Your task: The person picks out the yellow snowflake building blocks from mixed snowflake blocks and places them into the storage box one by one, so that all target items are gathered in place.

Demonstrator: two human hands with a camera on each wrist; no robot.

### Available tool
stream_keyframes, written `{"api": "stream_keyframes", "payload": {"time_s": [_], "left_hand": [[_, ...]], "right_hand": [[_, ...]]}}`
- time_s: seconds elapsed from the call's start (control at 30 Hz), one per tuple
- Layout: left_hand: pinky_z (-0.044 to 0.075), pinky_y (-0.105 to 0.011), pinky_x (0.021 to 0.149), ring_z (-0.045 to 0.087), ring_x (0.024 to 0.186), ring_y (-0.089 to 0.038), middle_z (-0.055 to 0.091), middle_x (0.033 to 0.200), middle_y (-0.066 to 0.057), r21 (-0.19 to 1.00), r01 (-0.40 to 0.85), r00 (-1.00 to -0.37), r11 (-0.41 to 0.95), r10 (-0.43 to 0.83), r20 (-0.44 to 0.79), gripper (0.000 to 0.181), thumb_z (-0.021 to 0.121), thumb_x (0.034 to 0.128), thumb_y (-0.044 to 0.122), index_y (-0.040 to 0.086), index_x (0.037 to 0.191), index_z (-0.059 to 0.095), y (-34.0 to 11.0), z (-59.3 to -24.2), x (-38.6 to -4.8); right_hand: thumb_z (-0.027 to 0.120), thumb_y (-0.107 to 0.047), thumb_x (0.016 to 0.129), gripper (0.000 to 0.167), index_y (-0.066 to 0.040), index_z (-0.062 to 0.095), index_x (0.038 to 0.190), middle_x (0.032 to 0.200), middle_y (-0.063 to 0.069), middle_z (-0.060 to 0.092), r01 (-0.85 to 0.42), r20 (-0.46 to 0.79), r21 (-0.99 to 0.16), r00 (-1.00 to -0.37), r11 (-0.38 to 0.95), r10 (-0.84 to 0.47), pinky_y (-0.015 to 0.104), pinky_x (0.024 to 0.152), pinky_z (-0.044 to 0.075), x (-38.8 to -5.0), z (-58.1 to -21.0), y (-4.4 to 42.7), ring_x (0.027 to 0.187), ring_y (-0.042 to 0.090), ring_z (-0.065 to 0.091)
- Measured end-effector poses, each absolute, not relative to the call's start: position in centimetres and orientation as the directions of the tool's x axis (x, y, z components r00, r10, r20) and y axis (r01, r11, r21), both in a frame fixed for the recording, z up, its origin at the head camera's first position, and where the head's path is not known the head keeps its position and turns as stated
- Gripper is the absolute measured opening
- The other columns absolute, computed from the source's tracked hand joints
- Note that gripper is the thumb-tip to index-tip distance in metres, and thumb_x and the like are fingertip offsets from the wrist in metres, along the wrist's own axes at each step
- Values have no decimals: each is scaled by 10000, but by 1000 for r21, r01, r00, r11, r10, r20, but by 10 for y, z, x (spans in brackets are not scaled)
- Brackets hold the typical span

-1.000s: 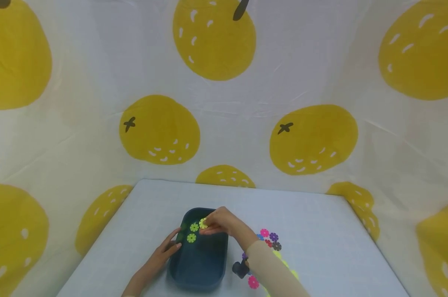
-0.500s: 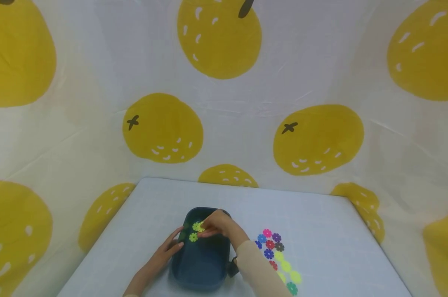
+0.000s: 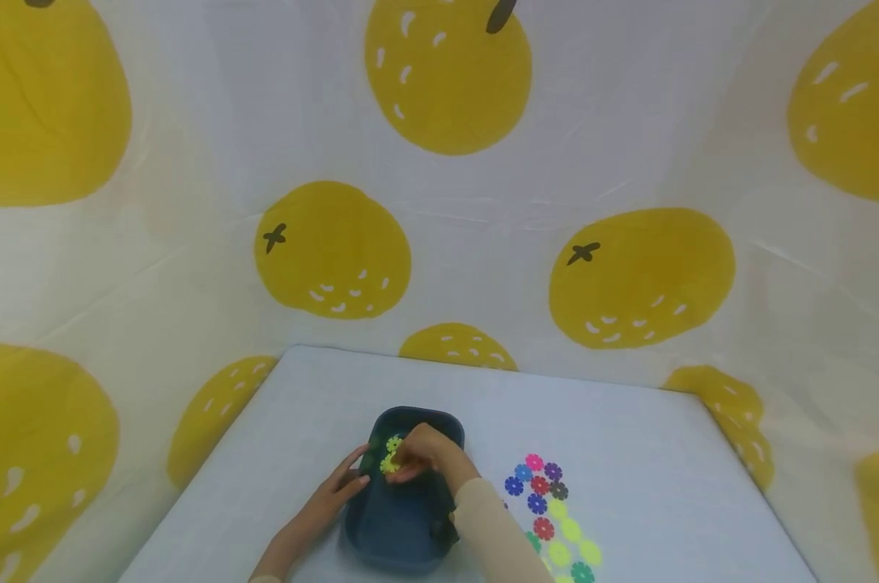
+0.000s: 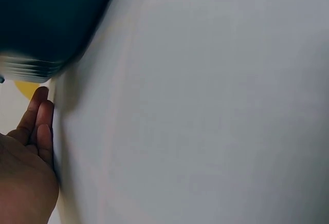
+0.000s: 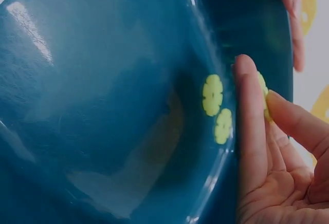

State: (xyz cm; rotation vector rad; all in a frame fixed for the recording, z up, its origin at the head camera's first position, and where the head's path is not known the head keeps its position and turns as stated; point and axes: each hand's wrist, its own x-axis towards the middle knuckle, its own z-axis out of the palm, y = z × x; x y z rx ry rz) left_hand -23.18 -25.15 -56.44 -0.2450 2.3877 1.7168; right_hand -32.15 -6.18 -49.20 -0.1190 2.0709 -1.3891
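A dark blue-green tray (image 3: 396,530) stands on the white table. My left hand (image 3: 337,490) rests at its left side, fingers extended along the rim; in the left wrist view, the fingers of the left hand (image 4: 38,126) look straight. Inside the tray, my right hand (image 3: 426,453) pinches a yellow flower-shaped plastic disc (image 5: 264,93) between thumb and fingers. Two more yellow discs (image 5: 212,95) lie close together on the tray floor beside that hand. In the head view the right hand partly covers the discs.
Right of the tray, several flower-shaped discs in pink, blue, purple, red, yellow and green, such as a red disc (image 3: 544,529), lie flat on the table (image 3: 665,486). A white cloth (image 3: 483,243) printed with yellow fruit surrounds the table.
My right hand has shifted within the tray toward its near end, carrying the pinched disc beside the nearer of the lying ones. The left hand stays at the rim. The head view has turned slightly left.
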Motion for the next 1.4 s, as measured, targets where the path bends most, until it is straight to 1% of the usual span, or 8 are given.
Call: {"api": "stream_keyframes", "payload": {"time_s": [0.13, 0.23, 0.37, 0.5, 0.7, 0.9, 1.13, 1.4], "left_hand": [[359, -670, 1053, 385, 1383, -477, 407, 1523, -240, 915, -250, -967, 318, -24, -255, 632, 588, 962, 500, 341, 1529, 359, -251, -562, -231], [353, -676, 1055, 370, 1389, -485, 392, 1532, -243, 916, -250, -966, 314, -19, -257, 630, 584, 965, 498, 343, 1531, 355, -251, -562, -231], [337, -677, 1070, 351, 1403, -482, 372, 1548, -233, 919, -246, -967, 308, -7, -256, 631, 579, 969, 492, 343, 1535, 346, -252, -563, -231], [321, -682, 1079, 331, 1420, -474, 355, 1567, -209, 918, -246, -966, 312, -3, -258, 628, 579, 963, 510, 368, 1530, 347, -252, -564, -231], [313, -688, 1080, 311, 1426, -486, 339, 1573, -217, 919, -240, -967, 311, 2, -254, 625, 573, 964, 519, 384, 1528, 342, -251, -563, -230], [322, -684, 1078, 326, 1418, -486, 351, 1564, -221, 918, -240, -968, 315, 1, -253, 629, 568, 965, 521, 384, 1532, 333, -252, -563, -228], [342, -670, 1072, 361, 1395, -485, 378, 1543, -233, 921, -248, -967, 302, -18, -255, 632, 585, 965, 488, 359, 1534, 342, -248, -561, -230], [356, -641, 1082, 365, 1400, -468, 370, 1549, -232, 921, -238, -969, 308, -15, -245, 640, 579, 973, 475, 325, 1545, 332, -249, -560, -228]], "right_hand": [[688, -39, 885, 136, 35, 726, 777, 703, 195, 722, 235, -472, -821, -792, 520, -388, 331, 641, 611, -320, -493, -62, 651, 285, 743], [679, -35, 888, 137, 33, 723, 777, 715, 199, 726, 228, -505, -797, -759, 559, -411, 338, 657, 614, -319, -494, -63, 668, 288, 746], [664, -3, 875, 122, 44, 718, 776, 736, 212, 731, 229, -529, -784, -732, 577, -428, 321, 630, 611, -318, -499, -64, 684, 290, 749], [668, 13, 873, 117, 46, 708, 768, 725, 211, 729, 245, -534, -775, -746, 582, -397, 314, 613, 608, -317, -502, -64, 681, 290, 748], [702, 18, 847, 97, 52, 713, 757, 715, 189, 732, 255, -545, -766, -744, 590, -387, 328, 646, 614, -316, -504, -66, 667, 273, 747], [744, 2, 817, 105, 18, 717, 717, 658, 152, 719, 175, -489, -755, -793, 633, -364, 291, 595, 600, -314, -504, -67, 528, 182, 698], [757, 0, 805, 99, 22, 704, 725, 677, 168, 724, 161, -461, -764, -815, 625, -353, 282, 573, 594, -311, -497, -64, 583, 228, 726], [723, -13, 823, 104, 11, 730, 722, 636, 147, 712, 102, -399, -794, -831, 600, -386, 279, 536, 577, -313, -476, -56, 540, 214, 707]]}}
